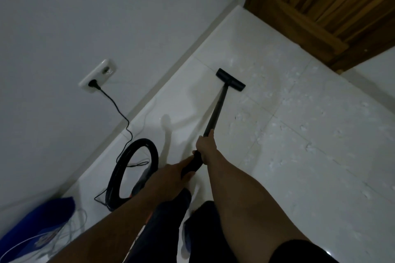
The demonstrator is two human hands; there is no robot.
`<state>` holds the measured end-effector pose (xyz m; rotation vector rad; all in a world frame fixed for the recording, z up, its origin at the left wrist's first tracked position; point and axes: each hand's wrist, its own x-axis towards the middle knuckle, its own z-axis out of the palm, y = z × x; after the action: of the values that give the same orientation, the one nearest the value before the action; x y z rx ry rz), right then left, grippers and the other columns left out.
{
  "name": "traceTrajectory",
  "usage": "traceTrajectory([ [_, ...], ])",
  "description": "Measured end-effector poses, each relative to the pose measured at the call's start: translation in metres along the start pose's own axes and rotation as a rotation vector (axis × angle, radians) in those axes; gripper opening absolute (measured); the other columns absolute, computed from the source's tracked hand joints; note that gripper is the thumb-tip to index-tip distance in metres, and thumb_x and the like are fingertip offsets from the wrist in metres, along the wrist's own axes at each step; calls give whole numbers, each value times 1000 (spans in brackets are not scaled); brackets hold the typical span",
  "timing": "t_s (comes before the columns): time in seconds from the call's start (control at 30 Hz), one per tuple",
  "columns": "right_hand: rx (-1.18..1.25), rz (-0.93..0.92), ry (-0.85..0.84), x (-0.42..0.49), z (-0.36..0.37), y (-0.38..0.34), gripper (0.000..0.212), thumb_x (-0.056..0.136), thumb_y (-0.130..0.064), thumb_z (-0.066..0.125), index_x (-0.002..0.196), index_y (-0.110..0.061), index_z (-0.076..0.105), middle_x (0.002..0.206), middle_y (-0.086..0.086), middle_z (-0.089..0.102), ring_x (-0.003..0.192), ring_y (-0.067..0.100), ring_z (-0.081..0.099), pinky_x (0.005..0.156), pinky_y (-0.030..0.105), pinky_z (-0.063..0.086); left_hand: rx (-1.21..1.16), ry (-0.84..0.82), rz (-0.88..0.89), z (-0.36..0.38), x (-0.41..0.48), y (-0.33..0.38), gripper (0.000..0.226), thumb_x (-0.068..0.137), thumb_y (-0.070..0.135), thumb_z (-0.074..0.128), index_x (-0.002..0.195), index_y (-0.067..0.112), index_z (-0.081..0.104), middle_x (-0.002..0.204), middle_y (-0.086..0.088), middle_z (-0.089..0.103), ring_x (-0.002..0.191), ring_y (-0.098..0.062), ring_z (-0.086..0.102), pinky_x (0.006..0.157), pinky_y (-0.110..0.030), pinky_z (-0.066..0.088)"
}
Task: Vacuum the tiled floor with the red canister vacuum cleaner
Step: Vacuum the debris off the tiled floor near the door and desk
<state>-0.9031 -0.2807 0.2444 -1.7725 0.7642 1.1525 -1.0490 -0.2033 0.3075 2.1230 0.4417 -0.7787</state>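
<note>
Vacuum wand (214, 111), a thin black tube, is slanting from the person's hands down to the tiled floor (299, 145), where its black floor head (230, 80) is lying flat on a pale tile close to the floor's edge along the grey wall (74, 17). Right hand (206, 146) is wrapping around the wand just above the thicker black grip (193, 164), its fingers curled tight around the tube and pressed together. Left hand (177, 172) is holding the lower end of that grip from the other side; its fingers are folding under the grip and are mostly hidden, so how tightly they are closing cannot be told. Both forearms are reaching forward from the bottom of the view.

Black ribbed hose (130, 175) is looping in a big arc on the floor beside the left arm, near the wall edge. A thin black power cord (116, 105) is running from a plug in the white wall socket (98, 76) down to the floor and past the hose loop. Small white specks (307, 147) are lying scattered over the tiles on the right of the wand. A wooden door (324, 6) is standing at the floor's far corner. A blue bag (38, 230) with pale wires is sitting at the near left edge. The red canister itself is not clearly showing.
</note>
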Motion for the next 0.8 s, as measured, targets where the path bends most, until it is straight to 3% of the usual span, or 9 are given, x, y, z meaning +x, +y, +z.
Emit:
traceTrajectory([
  [0.17,20,20,8,13,0,-49,72,101,-18,41,153,-47,0,87,2,46,78,24,62,54,30,54,24,4,4,-37,36,16,55,103,49,40,153,52,16,74,4,64,59,-10,64,60,-31,57],
  [0.3,26,-23,6,25,-4,-79,74,99,-15,42,152,-45,1,90,6,52,78,25,61,69,40,59,45,8,0,-59,60,30,56,103,50,40,153,52,16,72,5,64,59,-10,64,63,-33,59],
  [0.37,17,-61,-8,42,-6,-82,68,93,-19,43,145,-53,16,108,9,56,77,23,63,66,43,58,59,14,2,-69,71,37,55,103,50,40,153,53,17,70,6,62,58,-9,63,65,-33,59],
  [0.43,-24,-75,18,75,-6,-84,61,85,-28,45,133,-59,23,122,8,54,83,24,64,72,44,57,43,10,-4,-79,86,46,54,103,51,39,152,53,18,72,7,63,57,-7,62,66,-32,59],
  [0.5,-84,-48,28,71,-13,-114,69,88,-29,46,139,-61,12,108,11,59,87,26,64,82,46,57,47,11,-8,-90,103,58,53,103,49,40,152,51,20,77,6,66,60,-6,64,68,-31,59],
  [0.57,-133,-29,60,56,-22,-147,78,97,-20,46,153,-41,-4,80,7,54,77,23,61,83,42,57,58,4,-23,-99,117,70,53,104,47,40,153,48,20,78,7,65,60,-4,63,69,-29,59],
  [0.6,-133,-27,63,61,-31,-164,78,99,-16,46,155,-33,-7,77,6,51,72,21,59,79,39,57,68,1,-29,-104,131,80,54,104,48,39,154,47,19,77,8,64,60,-4,63,69,-29,59],
  [0.73,-89,6,112,79,-52,-196,73,101,-19,43,154,-39,-3,87,7,53,68,19,57,53,31,51,77,-9,-32,-117,159,104,55,104,51,36,154,48,15,69,11,59,53,-3,57,63,-23,54],
  [0.8,-65,24,113,86,-60,-211,73,100,-23,43,154,-42,-3,99,11,57,74,23,63,61,38,59,87,-3,-22,-121,174,116,54,103,54,34,153,51,13,69,8,63,52,-3,60,57,-18,50],
])
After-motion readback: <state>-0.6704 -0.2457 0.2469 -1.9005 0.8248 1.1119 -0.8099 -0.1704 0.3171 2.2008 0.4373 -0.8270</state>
